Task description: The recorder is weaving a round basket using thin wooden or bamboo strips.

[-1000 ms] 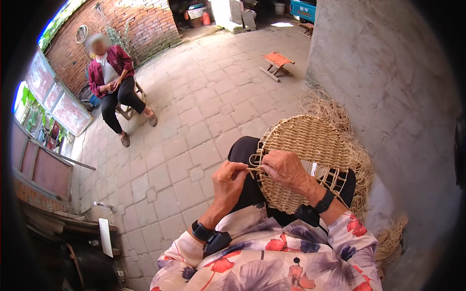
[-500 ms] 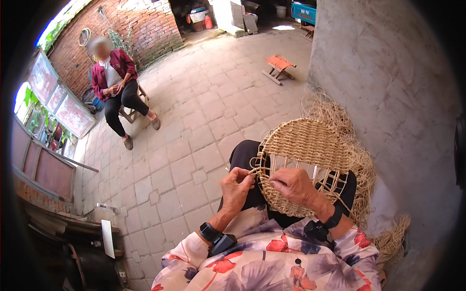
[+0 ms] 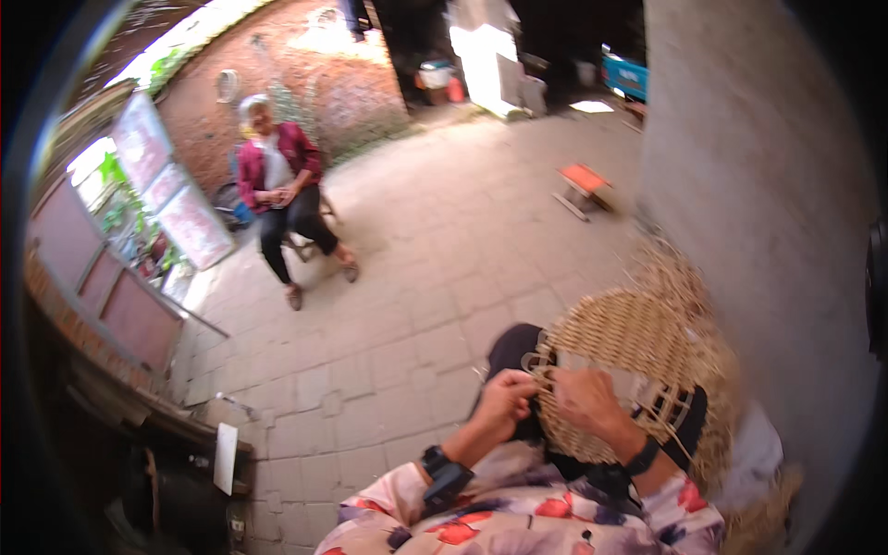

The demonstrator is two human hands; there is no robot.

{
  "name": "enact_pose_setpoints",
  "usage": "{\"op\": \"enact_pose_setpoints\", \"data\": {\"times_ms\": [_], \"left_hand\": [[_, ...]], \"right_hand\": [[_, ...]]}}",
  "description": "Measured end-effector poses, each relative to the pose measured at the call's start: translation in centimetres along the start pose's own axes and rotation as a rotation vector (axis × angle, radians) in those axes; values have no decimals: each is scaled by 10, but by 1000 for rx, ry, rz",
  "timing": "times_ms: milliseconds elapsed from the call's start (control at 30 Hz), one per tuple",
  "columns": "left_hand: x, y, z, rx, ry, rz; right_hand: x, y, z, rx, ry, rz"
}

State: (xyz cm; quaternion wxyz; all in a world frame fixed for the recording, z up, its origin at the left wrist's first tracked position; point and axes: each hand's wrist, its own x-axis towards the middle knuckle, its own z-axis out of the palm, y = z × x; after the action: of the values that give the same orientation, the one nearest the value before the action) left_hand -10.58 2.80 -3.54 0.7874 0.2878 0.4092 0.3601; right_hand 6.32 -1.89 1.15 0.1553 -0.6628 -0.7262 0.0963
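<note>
A rounded woven straw panel [image 3: 622, 324] rests on my lap, densely woven at its far and near parts, with open strands across the middle. At its left rim, where thin loops stick out, my left hand [image 3: 507, 403] is closed, pinching a straw cord. My right hand [image 3: 586, 403] lies over the panel's open middle, fingers curled and closed on the weave near the same rim. Motion blur and the fingers themselves hide the exact grip. Both wrists wear dark bands.
A heap of loose straw cord [image 3: 712, 370] lies right of the panel, against a grey wall [image 3: 758, 185]. Across the paved yard a person [image 3: 282, 185] sits on a stool. A small orange-topped folding stool [image 3: 585, 180] stands ahead; a metal gate [image 3: 106, 268] is at the left.
The whole view has swung, so the yard, panel and hands sit farther right and lower, with blur. Both hands stay at the panel's left rim; the right hand's fingers are closer to that rim.
</note>
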Motion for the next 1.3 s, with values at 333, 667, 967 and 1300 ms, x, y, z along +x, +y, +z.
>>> {"op": "enact_pose_setpoints", "data": {"times_ms": [333, 667, 967, 1300], "left_hand": [[-4, -4, 8, 47, -26, 51], [-14, -9, 11, 243, -13, 186], [-20, -1, 10, 636, -63, 324], [-27, 15, 34, 969, -165, 861]], "right_hand": [[0, -2, 0, 324, 111, 12], [-12, -8, -3, 405, 229, -12], [-36, 5, -6, 416, 280, 8], [-47, 12, -20, 512, 299, 41]]}}
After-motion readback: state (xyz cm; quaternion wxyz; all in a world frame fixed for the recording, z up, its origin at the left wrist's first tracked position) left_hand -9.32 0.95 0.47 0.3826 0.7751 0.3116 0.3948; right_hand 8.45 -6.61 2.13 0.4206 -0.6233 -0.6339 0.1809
